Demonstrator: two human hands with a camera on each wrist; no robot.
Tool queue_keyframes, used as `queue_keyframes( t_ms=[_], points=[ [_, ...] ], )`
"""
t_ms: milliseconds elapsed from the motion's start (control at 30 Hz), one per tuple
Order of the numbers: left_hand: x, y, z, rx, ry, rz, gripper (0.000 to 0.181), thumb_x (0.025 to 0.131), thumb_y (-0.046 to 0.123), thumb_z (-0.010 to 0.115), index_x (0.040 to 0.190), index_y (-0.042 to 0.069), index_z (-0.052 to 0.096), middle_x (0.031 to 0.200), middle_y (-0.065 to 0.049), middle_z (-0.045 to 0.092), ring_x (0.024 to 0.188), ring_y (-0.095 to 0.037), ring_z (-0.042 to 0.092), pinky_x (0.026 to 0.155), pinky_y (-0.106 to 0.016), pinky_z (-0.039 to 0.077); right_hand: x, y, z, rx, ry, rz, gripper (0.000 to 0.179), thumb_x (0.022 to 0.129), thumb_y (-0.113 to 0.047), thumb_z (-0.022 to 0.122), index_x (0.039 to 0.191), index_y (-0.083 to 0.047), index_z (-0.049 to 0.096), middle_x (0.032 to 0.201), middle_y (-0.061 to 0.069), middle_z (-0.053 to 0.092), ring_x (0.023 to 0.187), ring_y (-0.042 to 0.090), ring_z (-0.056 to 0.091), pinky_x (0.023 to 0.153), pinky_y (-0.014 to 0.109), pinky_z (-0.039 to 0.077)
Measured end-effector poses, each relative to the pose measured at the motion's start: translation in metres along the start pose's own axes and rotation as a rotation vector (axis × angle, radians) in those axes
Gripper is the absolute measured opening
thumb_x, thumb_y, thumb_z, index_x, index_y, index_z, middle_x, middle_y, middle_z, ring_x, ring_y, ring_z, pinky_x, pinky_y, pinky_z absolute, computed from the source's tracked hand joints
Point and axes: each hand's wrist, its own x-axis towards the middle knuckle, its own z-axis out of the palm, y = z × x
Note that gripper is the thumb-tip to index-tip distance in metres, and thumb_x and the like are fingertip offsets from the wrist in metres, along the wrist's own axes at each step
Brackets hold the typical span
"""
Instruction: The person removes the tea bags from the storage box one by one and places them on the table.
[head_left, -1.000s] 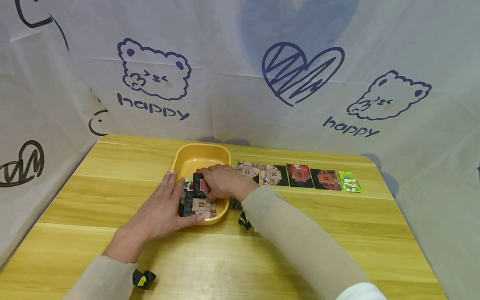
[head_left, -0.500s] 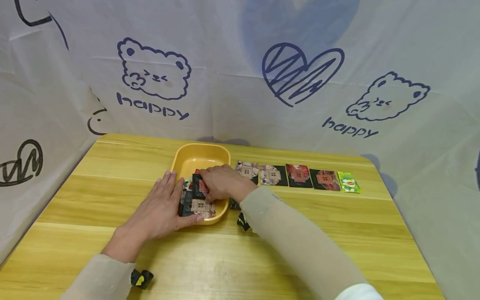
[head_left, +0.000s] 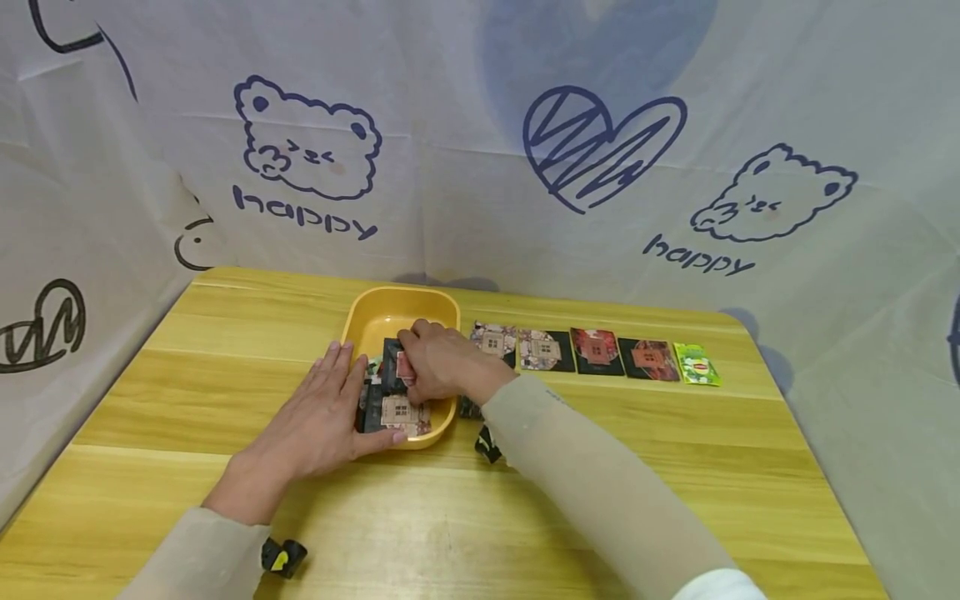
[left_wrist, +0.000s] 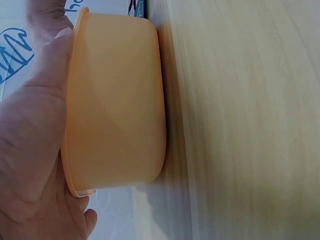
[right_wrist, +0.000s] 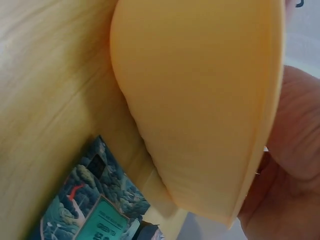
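Note:
A yellow-orange plastic bin point(head_left: 402, 292) stands on the table, with several dark tea bag packets in its near half. My left hand point(head_left: 307, 429) rests along the bin's left and front rim, fingers straight and thumb stretched over the front edge. In the left wrist view, the palm point(left_wrist: 30, 135) lies against the rim of the bin point(left_wrist: 117, 100). Inside the bin, my right hand point(head_left: 446, 360) pinches a black and red tea bag packet point(head_left: 392, 367). A black and beige packet point(head_left: 405, 414) lies below it. From the right wrist, the bin wall hides the fingertips.
To the bin's right runs a row of packets: two beige-patterned ones point(head_left: 494, 342) point(head_left: 547, 351), a red one point(head_left: 597, 351), a dark red one point(head_left: 651, 359) and a green-yellow one point(head_left: 699, 365). A teal-patterned packet point(right_wrist: 90, 200) lies beside the bin, partly under the right arm.
My right hand has shifted slightly up, and its packet has tilted and moved a little left. A red patch behind that packet is no longer visible. The left hand stays on the rim.

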Motion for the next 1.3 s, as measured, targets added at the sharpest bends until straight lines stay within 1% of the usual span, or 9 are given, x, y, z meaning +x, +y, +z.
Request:
queue_keyframes(
  t_ms=[100, 300, 500, 600, 667, 833, 967, 1133, 1300],
  points=[
    [0.000, 0.000, 0.001, 0.001, 0.002, 0.006, 0.126, 0.087, 0.087, 0.057, 0.163, -0.009, 0.025, 0.172, -0.034, 0.008, 0.162, -0.048, 0.005, 0.131, -0.061, 0.013, -0.003, 0.001, -0.004, 0.039, 0.017, -0.005, 0.084, 0.085, -0.043, 0.082, 0.153, -0.009, 0.046, 0.140, 0.008, 0.057, 0.129, 0.023, 0.057, 0.114, 0.038, 0.049],
    [0.000, 0.000, 0.001, -0.007, 0.006, 0.012, 0.122, 0.089, 0.080, 0.063, 0.163, -0.009, 0.024, 0.172, -0.034, 0.006, 0.162, -0.048, 0.004, 0.131, -0.061, 0.013, -0.016, 0.002, -0.021, 0.065, 0.055, -0.024, 0.093, 0.088, -0.044, 0.080, 0.161, -0.005, 0.037, 0.148, 0.010, 0.054, 0.135, 0.024, 0.054, 0.115, 0.038, 0.048],
    [0.001, 0.001, 0.001, -0.007, 0.001, 0.008, 0.126, 0.087, 0.086, 0.057, 0.164, -0.008, 0.024, 0.172, -0.033, 0.006, 0.162, -0.048, 0.004, 0.132, -0.060, 0.013, -0.041, 0.013, -0.037, 0.086, 0.103, -0.018, 0.095, 0.088, -0.041, 0.081, 0.163, -0.006, 0.035, 0.159, 0.012, 0.047, 0.145, 0.027, 0.047, 0.119, 0.041, 0.046],
    [0.001, 0.001, 0.001, -0.007, -0.002, 0.006, 0.130, 0.085, 0.091, 0.052, 0.164, -0.008, 0.023, 0.173, -0.033, 0.006, 0.162, -0.048, 0.004, 0.132, -0.060, 0.013, -0.056, 0.024, -0.041, 0.082, 0.118, -0.009, 0.095, 0.088, -0.041, 0.081, 0.162, -0.005, 0.036, 0.158, 0.013, 0.047, 0.146, 0.029, 0.046, 0.120, 0.041, 0.045],
    [0.001, 0.001, 0.001, -0.010, 0.001, 0.007, 0.130, 0.085, 0.091, 0.053, 0.164, -0.008, 0.024, 0.172, -0.033, 0.006, 0.162, -0.048, 0.004, 0.132, -0.060, 0.013, -0.066, 0.032, -0.042, 0.073, 0.120, -0.006, 0.094, 0.088, -0.041, 0.081, 0.162, -0.004, 0.036, 0.158, 0.014, 0.048, 0.146, 0.030, 0.046, 0.119, 0.041, 0.046],
    [0.001, 0.001, 0.001, -0.018, 0.004, 0.007, 0.128, 0.086, 0.086, 0.059, 0.164, -0.009, 0.023, 0.172, -0.034, 0.007, 0.162, -0.047, 0.002, 0.132, -0.060, 0.012, -0.092, 0.053, -0.038, 0.061, 0.112, 0.001, 0.091, 0.088, -0.039, 0.079, 0.161, -0.004, 0.037, 0.153, 0.014, 0.051, 0.138, 0.030, 0.052, 0.113, 0.043, 0.050],
    [0.001, 0.002, 0.001, -0.020, -0.006, 0.003, 0.129, 0.085, 0.089, 0.056, 0.164, -0.009, 0.022, 0.172, -0.033, 0.005, 0.162, -0.047, 0.001, 0.132, -0.060, 0.012, -0.111, 0.071, -0.030, 0.060, 0.087, 0.041, 0.092, 0.089, -0.037, 0.080, 0.162, -0.004, 0.037, 0.154, 0.015, 0.051, 0.139, 0.032, 0.052, 0.113, 0.047, 0.051],
    [0.000, 0.002, 0.000, -0.024, -0.006, -0.001, 0.130, 0.085, 0.089, 0.056, 0.163, -0.009, 0.023, 0.172, -0.034, 0.006, 0.162, -0.048, 0.002, 0.131, -0.060, 0.012, -0.130, 0.090, -0.018, 0.035, 0.066, 0.098, 0.095, 0.088, -0.038, 0.084, 0.162, -0.003, 0.037, 0.155, 0.017, 0.051, 0.139, 0.035, 0.054, 0.112, 0.051, 0.051],
    [0.000, 0.002, 0.001, -0.026, -0.007, -0.001, 0.129, 0.086, 0.089, 0.055, 0.163, -0.009, 0.023, 0.172, -0.034, 0.006, 0.162, -0.048, 0.002, 0.131, -0.061, 0.013, -0.143, 0.108, -0.006, -0.005, 0.063, 0.110, 0.092, 0.086, -0.036, 0.084, 0.160, -0.001, 0.041, 0.152, 0.020, 0.054, 0.137, 0.037, 0.055, 0.112, 0.054, 0.051]
  ],
)
